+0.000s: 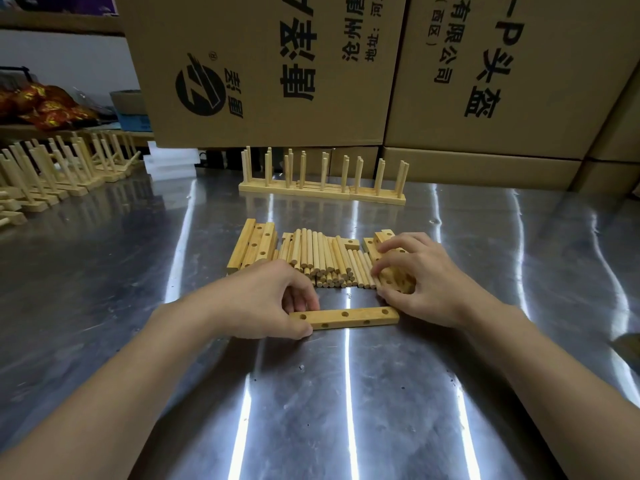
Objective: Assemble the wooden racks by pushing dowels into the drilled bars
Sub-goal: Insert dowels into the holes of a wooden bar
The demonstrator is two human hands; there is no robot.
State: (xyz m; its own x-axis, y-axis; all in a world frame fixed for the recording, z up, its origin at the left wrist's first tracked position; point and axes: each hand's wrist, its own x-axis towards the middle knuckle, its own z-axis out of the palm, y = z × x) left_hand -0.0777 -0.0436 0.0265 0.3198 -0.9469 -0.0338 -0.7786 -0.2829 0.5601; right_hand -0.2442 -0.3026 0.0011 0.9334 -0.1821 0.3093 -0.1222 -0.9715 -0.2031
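A drilled wooden bar (349,318) lies flat on the metal table in front of me, holes facing up. My left hand (266,299) pinches its left end between thumb and fingers. Behind the bar sits a pile of loose dowels (322,259). My right hand (422,275) rests curled over the right end of that pile and over some drilled bars (381,239); what its fingers grip is hidden. More drilled bars (254,245) lie stacked left of the dowels.
Finished racks (322,183) with upright dowels stand at the back of the steel table (311,410). Several more finished racks (52,171) crowd the far left. Large cardboard boxes (346,64) wall off the back. White blocks (171,161) sit beside them.
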